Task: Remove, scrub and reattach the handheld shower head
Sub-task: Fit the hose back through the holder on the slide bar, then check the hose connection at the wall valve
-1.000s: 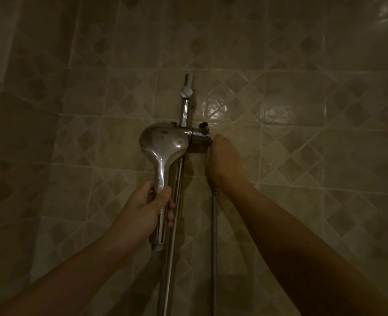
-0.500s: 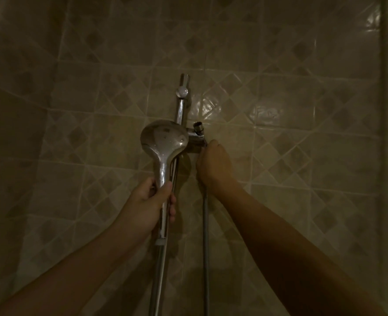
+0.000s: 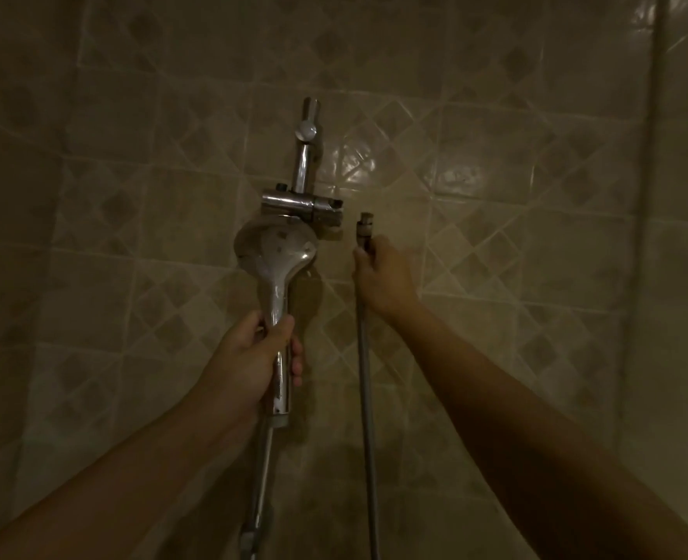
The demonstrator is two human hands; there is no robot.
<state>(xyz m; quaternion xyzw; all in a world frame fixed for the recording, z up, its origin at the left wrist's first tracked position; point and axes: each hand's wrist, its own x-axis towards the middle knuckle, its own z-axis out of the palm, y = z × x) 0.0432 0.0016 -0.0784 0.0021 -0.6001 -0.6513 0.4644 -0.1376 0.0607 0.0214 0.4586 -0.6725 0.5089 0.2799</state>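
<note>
The chrome handheld shower head points up, its round head just below the chrome slider bracket on the vertical wall rail. My left hand is wrapped around its handle. My right hand grips the grey shower hose just under its end fitting, which sits free to the right of the bracket. The hose hangs straight down from that hand. The hose end and the shower head are apart.
Beige tiled wall with a diamond pattern fills the view. The rail's lower part continues down behind the shower handle. A wall corner runs vertically at the right.
The shower head has dropped from beside the bracket to below it. My right hand has pulled the hose end out and away from the bracket, to the right.
</note>
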